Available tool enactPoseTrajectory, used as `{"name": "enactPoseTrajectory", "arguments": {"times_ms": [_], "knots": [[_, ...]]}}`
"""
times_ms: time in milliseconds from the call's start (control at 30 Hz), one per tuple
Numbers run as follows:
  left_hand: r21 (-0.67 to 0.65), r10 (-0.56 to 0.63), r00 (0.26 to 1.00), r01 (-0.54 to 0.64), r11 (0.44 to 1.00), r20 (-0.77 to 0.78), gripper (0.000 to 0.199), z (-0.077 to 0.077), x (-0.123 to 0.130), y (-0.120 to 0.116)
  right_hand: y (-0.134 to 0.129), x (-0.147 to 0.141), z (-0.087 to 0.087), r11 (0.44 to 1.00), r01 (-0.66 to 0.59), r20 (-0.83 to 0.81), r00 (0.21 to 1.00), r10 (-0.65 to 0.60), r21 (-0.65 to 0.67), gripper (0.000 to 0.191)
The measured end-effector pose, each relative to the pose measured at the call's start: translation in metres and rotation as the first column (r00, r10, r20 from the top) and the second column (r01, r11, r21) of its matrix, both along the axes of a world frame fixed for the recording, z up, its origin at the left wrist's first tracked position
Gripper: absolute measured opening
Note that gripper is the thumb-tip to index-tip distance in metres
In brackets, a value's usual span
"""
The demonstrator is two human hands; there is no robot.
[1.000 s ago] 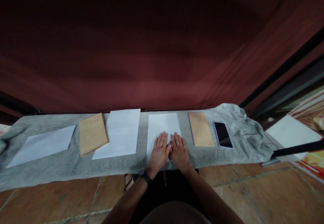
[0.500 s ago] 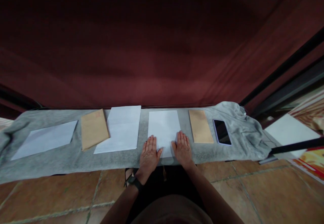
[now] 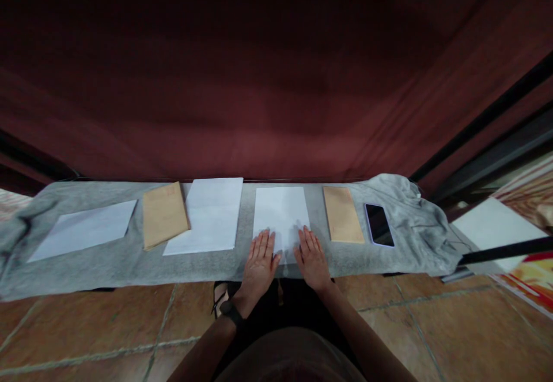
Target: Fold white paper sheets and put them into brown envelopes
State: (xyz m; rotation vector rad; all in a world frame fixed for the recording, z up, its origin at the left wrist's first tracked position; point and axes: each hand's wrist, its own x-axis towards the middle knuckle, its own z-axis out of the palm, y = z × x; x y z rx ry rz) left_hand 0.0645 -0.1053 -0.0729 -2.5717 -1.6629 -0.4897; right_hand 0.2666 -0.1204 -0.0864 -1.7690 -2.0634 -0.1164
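Observation:
A white sheet of paper (image 3: pixel 281 209) lies flat in the middle of the grey cloth (image 3: pixel 129 272). My left hand (image 3: pixel 260 261) rests over its lower left corner, palm down with fingers stretched out. At the lower right edge of the same sheet is my right hand (image 3: pixel 311 258), also flat and holding nothing. Just right of it lies a brown envelope (image 3: pixel 343 215). A stack of white paper (image 3: pixel 211 215) is to the left, partly beside a second brown envelope (image 3: pixel 164 215).
Another white sheet (image 3: pixel 86 229) lies at the far left of the cloth. A phone (image 3: pixel 379 224) is right of the envelope, near bunched cloth. Dark red fabric (image 3: pixel 276 111) rises behind. A black bar (image 3: pixel 505 252) and a white board (image 3: pixel 492 226) stand at the right.
The view has shifted slightly. My right hand has moved a little down along the sheet, and my left hand slightly to the right. Both remain flat.

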Motion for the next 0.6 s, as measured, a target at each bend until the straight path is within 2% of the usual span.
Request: {"name": "enactPoseTrajectory", "arguments": {"times_ms": [67,167,400,500,600], "knots": [[-0.018,-0.089,0.995,0.088,0.996,-0.042,0.056,0.002,0.007,-0.004,-0.004,-0.006,-0.001,0.998,-0.062,0.018,0.998,0.062,-0.003,0.053],[-0.037,-0.133,0.987,0.130,0.991,-0.091,0.055,0.003,0.010,-0.007,-0.009,-0.010,-0.004,0.998,-0.059,0.041,0.997,0.058,0.007,0.052],[-0.032,-0.054,0.993,0.051,0.998,-0.103,0.066,-0.001,-0.015,-0.009,-0.016,0.010,-0.007,1.000,0.023,0.075,0.997,-0.023,0.008,0.059],[-0.043,-0.037,0.995,0.033,0.999,-0.091,0.060,-0.001,-0.021,-0.008,-0.018,0.018,-0.007,0.999,0.036,0.062,0.997,-0.034,-0.022,0.056],[-0.059,-0.025,0.998,0.022,0.998,-0.062,0.053,0.006,-0.015,0.004,-0.006,0.017,-0.002,0.998,0.045,0.005,0.999,-0.044,-0.052,0.052]]}}
